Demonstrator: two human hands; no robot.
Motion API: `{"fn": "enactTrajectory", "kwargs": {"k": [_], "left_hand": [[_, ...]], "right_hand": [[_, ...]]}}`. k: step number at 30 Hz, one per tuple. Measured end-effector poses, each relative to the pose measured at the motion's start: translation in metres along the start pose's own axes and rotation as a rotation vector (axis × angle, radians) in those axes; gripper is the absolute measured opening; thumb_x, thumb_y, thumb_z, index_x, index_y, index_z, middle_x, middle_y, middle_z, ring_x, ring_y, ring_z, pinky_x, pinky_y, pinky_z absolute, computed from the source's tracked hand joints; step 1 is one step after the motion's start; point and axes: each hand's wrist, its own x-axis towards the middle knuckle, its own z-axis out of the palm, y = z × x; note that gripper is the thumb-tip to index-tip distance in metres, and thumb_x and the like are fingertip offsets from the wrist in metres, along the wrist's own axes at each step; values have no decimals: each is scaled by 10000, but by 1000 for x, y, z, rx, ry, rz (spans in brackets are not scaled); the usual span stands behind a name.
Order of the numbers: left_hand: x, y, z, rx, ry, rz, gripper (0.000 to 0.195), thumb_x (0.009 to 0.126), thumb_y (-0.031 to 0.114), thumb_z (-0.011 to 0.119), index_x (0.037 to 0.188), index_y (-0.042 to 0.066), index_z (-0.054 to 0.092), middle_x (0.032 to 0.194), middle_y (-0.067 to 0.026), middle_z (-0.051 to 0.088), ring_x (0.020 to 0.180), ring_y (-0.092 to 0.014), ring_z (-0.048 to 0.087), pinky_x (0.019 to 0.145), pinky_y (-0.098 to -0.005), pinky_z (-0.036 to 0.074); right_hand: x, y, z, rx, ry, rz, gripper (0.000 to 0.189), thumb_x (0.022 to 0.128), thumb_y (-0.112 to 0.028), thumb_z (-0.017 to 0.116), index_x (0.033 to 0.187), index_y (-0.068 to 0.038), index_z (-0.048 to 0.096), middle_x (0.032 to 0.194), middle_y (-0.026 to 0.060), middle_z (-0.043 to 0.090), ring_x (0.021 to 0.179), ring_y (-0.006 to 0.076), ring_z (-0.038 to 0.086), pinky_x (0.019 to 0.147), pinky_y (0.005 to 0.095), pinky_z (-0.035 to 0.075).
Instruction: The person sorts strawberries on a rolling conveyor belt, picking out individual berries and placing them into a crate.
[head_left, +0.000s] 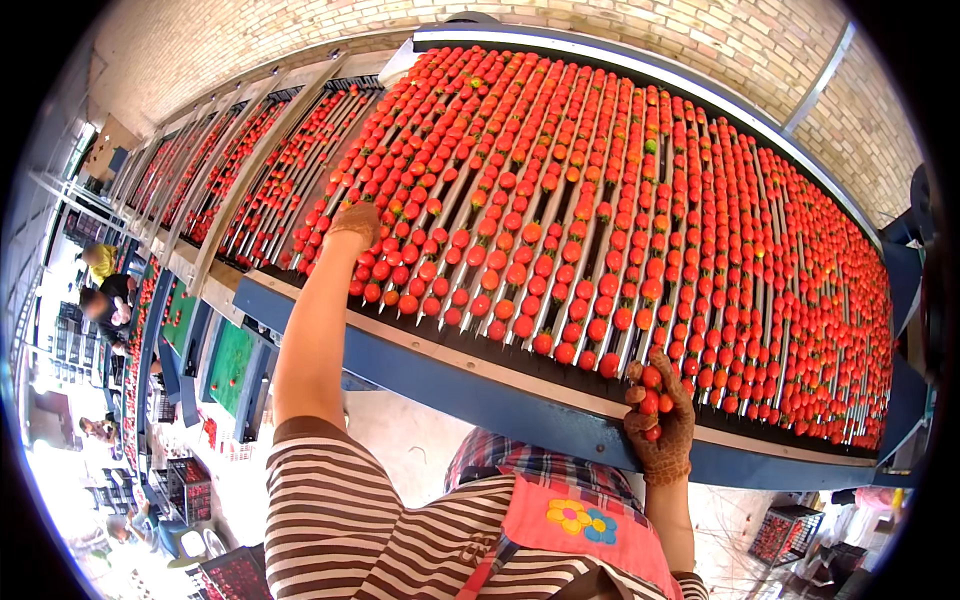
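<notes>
Small red cherry tomatoes (487, 225) lie in long rows between the metal rollers (600, 240) of a sorting conveyor before me. My right hand (667, 442), in a brown textured glove, is at the conveyor's near edge, palm up, with several tomatoes (651, 401) held in its curled fingers. Farther off, my left hand (356, 223) reaches over the left part of the rows in a similar glove. Its fingers point away and down among the tomatoes, so their grip is hidden. A green tomato (650, 146) stands out among the red ones near the middle.
A blue side rail (465, 382) runs along the conveyor's near side. Beyond its left end, wooden dividers (262, 172) cross more tomato-covered rollers. Several people work by a lower belt (139, 352) at the left. Black crates of tomatoes (784, 534) stand on the floor; a brick wall (675, 26) is behind.
</notes>
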Motion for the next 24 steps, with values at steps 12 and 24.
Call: {"fn": "enactTrajectory", "kwargs": {"k": [12,24], "left_hand": [[-215,197,-41,-677,456,1151,212,822,85,569,1025,49,521,1059,-75,485,1005,-242,464,871,-303,413],[-294,253,-75,-1105,145,1205,410,807,266,656,1159,85,549,1180,-122,507,1105,-298,481,919,-407,399]], "right_hand": [[-7,9,15,-389,-95,-74,452,811,8,604,1227,-29,432,1172,122,505,1048,216,542,877,299,474],[-40,1,-16,-755,-36,-705,456,728,-41,725,1117,-48,488,1174,88,503,1035,172,526,893,292,455]]}}
